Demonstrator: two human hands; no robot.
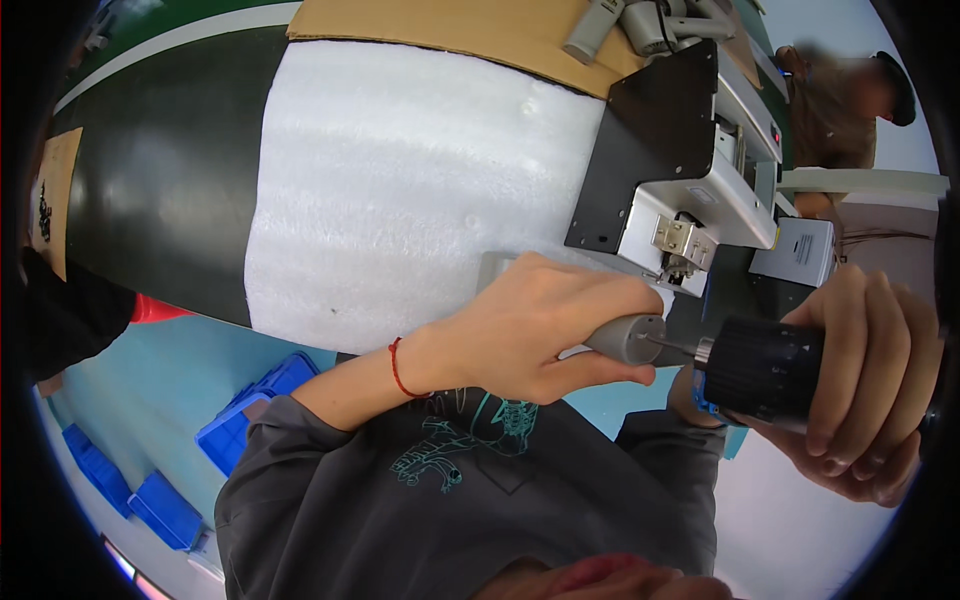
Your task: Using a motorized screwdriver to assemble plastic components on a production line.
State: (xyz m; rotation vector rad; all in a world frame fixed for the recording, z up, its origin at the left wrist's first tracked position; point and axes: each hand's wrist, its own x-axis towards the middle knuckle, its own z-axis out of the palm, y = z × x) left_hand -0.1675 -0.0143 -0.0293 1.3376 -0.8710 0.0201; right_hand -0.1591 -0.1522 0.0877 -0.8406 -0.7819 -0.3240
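Note:
My left hand (525, 325), with a red string bracelet at the wrist, is closed around a grey cylindrical handle (627, 338). The round end of this handle points right, and my fingers hide most of its body. In my right hand (868, 375) a black power screwdriver (765, 372) lies sideways, gripped round its barrel. Its thin bit (672, 345) reaches left to the handle's end face and appears to touch it. Whether a screw sits at the tip is too small to tell.
Just beyond my hands stands a black and silver benchtop machine (645, 150). White foam sheet (400, 180) covers the dark table (165, 170). Grey handle-like parts (597, 28) lie on brown cardboard (440, 25). Blue bins (255, 410) stand low at left. A person (835, 115) is at upper right.

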